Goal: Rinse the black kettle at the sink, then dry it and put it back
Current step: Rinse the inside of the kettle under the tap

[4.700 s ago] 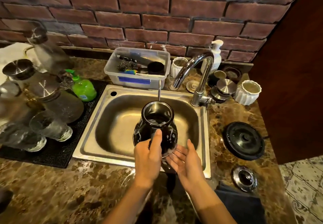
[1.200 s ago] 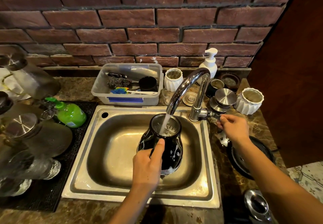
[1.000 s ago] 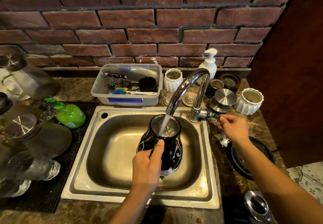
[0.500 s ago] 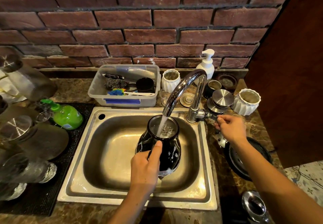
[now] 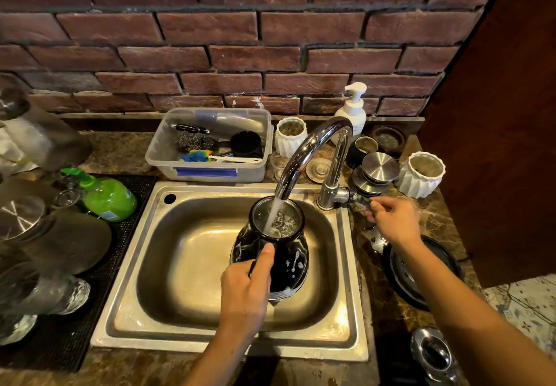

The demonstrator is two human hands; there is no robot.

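Grips black kettle (image 5: 288, 265) by its handle with left hand (image 5: 243, 289) over the sink (image 5: 120, 310), catching frothing water from the tap (image 5: 310, 145); pinches tap lever (image 5: 361, 200) with right hand (image 5: 394, 223).

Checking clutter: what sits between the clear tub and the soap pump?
A white ribbed cup, beside the tub, left of the pump, in the head view.

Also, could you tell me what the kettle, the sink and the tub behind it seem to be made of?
Black kettle: glossy black outside, probably enamel or coated metal; its inside shines like bare steel.
Sink: brushed stainless steel, dull grey sheen with soft reflections.
Tub: translucent plastic, its contents show through the wall.
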